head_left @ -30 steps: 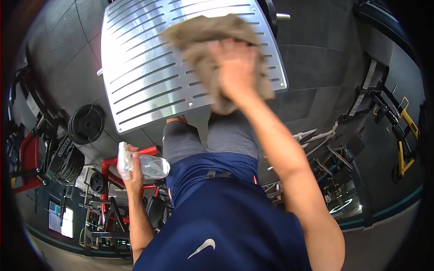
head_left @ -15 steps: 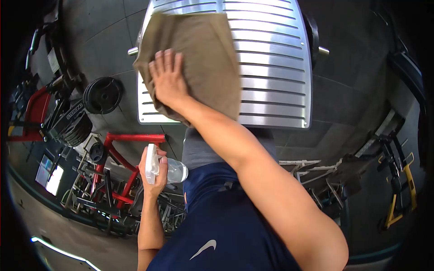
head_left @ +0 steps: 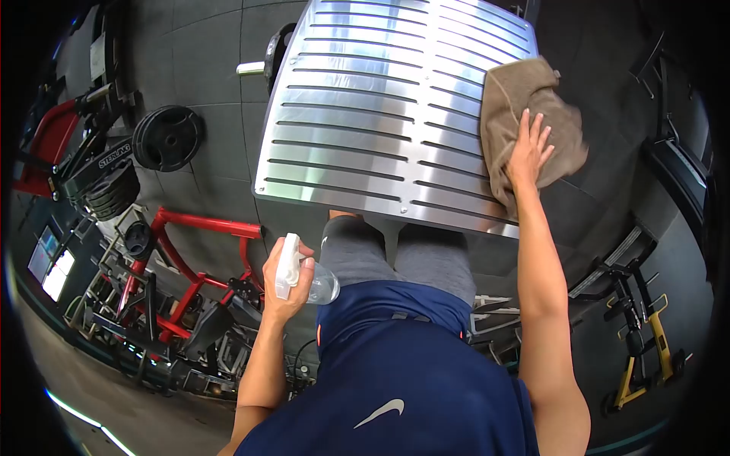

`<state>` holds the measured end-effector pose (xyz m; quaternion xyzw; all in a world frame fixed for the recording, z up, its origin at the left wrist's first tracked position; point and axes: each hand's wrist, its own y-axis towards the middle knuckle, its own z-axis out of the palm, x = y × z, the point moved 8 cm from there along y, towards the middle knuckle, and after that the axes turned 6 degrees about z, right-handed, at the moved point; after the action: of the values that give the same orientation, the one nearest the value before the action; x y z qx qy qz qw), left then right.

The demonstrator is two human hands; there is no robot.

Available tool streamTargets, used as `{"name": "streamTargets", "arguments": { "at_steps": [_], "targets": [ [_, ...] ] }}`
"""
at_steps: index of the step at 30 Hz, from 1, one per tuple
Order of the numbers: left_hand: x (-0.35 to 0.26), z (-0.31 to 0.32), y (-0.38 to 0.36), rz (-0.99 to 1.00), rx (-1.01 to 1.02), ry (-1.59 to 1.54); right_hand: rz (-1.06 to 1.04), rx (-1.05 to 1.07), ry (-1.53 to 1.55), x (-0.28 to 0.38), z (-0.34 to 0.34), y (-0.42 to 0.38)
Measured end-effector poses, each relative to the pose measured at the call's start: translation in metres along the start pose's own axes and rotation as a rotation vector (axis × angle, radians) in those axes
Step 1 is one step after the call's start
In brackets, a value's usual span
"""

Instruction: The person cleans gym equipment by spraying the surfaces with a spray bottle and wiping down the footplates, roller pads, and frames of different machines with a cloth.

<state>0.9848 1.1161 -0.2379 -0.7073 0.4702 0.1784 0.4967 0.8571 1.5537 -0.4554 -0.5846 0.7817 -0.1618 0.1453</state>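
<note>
My right hand (head_left: 526,156) lies flat with fingers spread on a brown cloth (head_left: 564,129). The cloth covers the right edge of a slotted, shiny metal plate (head_left: 346,137) and partly hangs past it. Its outer side is blurred. Down at the left, beside my thigh, my left hand (head_left: 280,304) is closed around a clear spray bottle (head_left: 324,286) with a white trigger head. The bottle is tilted on its side, away from the plate.
A weight peg (head_left: 249,68) with a black plate sticks out left of the metal plate. Weight plates (head_left: 167,138) and a red frame (head_left: 205,218) stand at the left. Yellow-and-black equipment (head_left: 660,334) is at the right.
My right hand and the cloth have moved from the left part of the metal plate across to its right edge. The cloth is now more bunched. My left hand still holds the spray bottle.
</note>
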Motion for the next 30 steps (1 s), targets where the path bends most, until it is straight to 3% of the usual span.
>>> {"name": "streamTargets", "arguments": {
  "at_steps": [3,5,10,13,15,17,19,20,22,24,25,27,30],
  "targets": [
    [0.019,-0.010,-0.009,-0.007,-0.003,-0.015,-0.019,-0.061,-0.075,0.085,0.017,0.006],
    [0.033,-0.019,-0.019,-0.004,-0.006,-0.013,-0.062,-0.140,0.044,0.165,0.010,-0.003],
    [0.057,-0.046,-0.039,0.013,0.013,0.025,-0.459,-0.184,0.284,0.378,-0.005,-0.076],
    [0.065,-0.065,-0.048,0.016,0.051,0.047,-0.610,-0.148,0.399,0.416,-0.003,-0.124],
    [0.069,-0.075,-0.046,0.036,0.096,0.037,-0.610,-0.056,0.549,0.402,-0.009,-0.139],
    [0.053,-0.077,-0.026,0.231,0.121,0.032,-0.551,-0.032,0.556,0.375,-0.007,-0.152],
    [0.037,-0.073,0.000,0.354,0.212,0.064,-0.345,0.191,0.648,0.340,-0.008,-0.164],
    [0.029,-0.065,0.014,0.309,0.330,0.068,-0.277,0.176,0.620,0.325,-0.014,-0.173],
    [0.004,-0.041,0.042,0.477,0.461,0.192,-0.132,0.153,0.564,0.290,-0.020,-0.191],
    [0.003,-0.012,0.070,0.550,0.507,0.322,-0.204,0.119,0.508,0.269,-0.027,-0.207],
    [0.006,0.003,0.084,0.568,0.516,0.363,-0.241,0.106,0.480,0.257,-0.031,-0.210],
    [0.013,0.030,0.105,0.508,0.580,0.496,-0.346,0.161,0.714,0.233,-0.042,-0.202],
    [0.024,0.052,0.121,0.343,0.646,0.628,-0.238,-0.163,0.616,0.167,-0.067,-0.184]
  ]
}}
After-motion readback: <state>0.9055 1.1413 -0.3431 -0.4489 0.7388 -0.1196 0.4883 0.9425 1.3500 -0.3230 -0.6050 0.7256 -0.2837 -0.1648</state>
